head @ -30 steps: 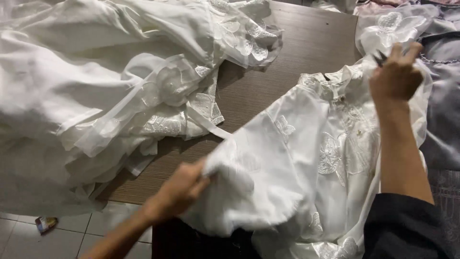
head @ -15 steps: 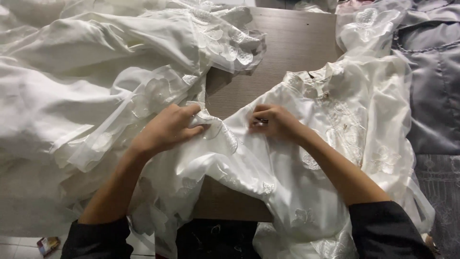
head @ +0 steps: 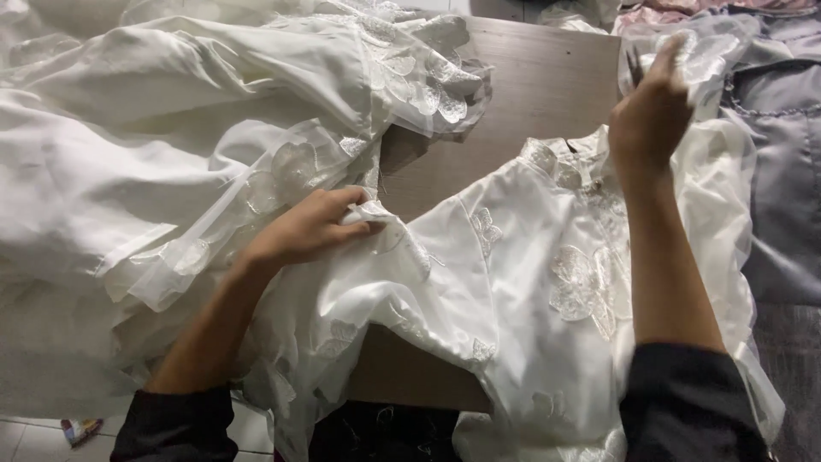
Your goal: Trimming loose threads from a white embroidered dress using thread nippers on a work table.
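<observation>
On the brown table (head: 530,94), spread across its near edge: a white garment (head: 505,282) with lace flower patches, its collar end pointing away from the person and its hem hanging off the table toward them.

Left hand (head: 312,227): fingers curled and pinched on a fold of the garment's sleeve or side edge, knuckles resting against the cloth.

Right hand (head: 650,115): raised above the collar, closed around a small dark tool (head: 634,67), likely thread snips; only the tips show past the fingers, so I cannot tell whether the blades are parted.

Sheer overlay (head: 710,60): a see-through layer lies just beside the raised tool, touching or nearly touching the hand.

Heap of white fabric (head: 171,145): a large pile with petal-shaped lace, lying against the left hand and overlapping the garment's edge.

Grey garment (head: 782,180): along the right edge of the table, under the sheer layer.

Risk, snagging: the tool tips sit so near the thin overlay that a careless swing could catch or nick it.

Risk, sliding: much of the garment hangs off the edge; if the left pinch loosens, its weight could drag it toward the floor.

Risk, mixing: the heap overlaps the held fold, so the wrong layer could be gripped or cut.
</observation>
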